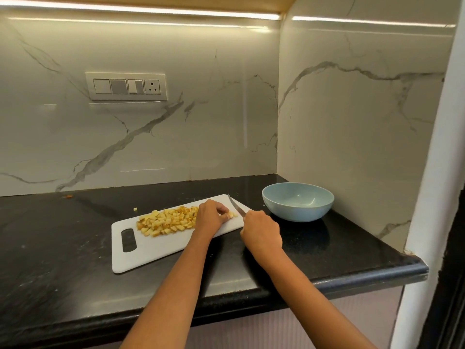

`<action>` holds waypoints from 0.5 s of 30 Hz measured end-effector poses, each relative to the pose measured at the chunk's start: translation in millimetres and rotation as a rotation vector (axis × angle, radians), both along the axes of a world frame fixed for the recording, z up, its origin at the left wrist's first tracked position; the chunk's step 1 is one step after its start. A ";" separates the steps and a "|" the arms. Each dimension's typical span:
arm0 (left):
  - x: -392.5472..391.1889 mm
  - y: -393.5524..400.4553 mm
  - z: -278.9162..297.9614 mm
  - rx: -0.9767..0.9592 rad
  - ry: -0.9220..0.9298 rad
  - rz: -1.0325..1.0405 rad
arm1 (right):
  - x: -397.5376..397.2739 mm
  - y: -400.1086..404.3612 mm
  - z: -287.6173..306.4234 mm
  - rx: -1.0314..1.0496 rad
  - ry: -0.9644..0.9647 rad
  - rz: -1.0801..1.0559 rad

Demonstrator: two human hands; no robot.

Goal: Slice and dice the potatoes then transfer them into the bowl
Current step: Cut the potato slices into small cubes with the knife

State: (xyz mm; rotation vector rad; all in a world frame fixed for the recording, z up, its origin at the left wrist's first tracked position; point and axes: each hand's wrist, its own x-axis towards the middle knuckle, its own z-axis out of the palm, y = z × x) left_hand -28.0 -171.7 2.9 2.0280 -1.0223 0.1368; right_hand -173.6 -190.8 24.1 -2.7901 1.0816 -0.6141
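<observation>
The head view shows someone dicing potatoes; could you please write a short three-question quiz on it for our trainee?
1. True or false: the blue bowl already holds diced potato.
2. Which hand holds the knife?
A. the left hand
B. the right hand
C. neither
3. Fill in the missing word: the pile of potato cubes lies on the white ______.

Key:
1. False: the bowl's visible inside is bare.
2. B: the right hand grips the handle, while the left hand pins a small piece near the blade.
3. cutting board, which rests on the black counter.
</observation>
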 end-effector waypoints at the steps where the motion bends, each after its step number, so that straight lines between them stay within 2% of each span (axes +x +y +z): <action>1: -0.1 0.7 -0.2 -0.003 -0.003 -0.001 | -0.3 1.6 -0.6 -0.005 -0.004 0.004; 15: 0.1 -0.3 1.1 -0.003 0.016 0.020 | 11.4 4.6 -6.0 -0.094 0.052 0.050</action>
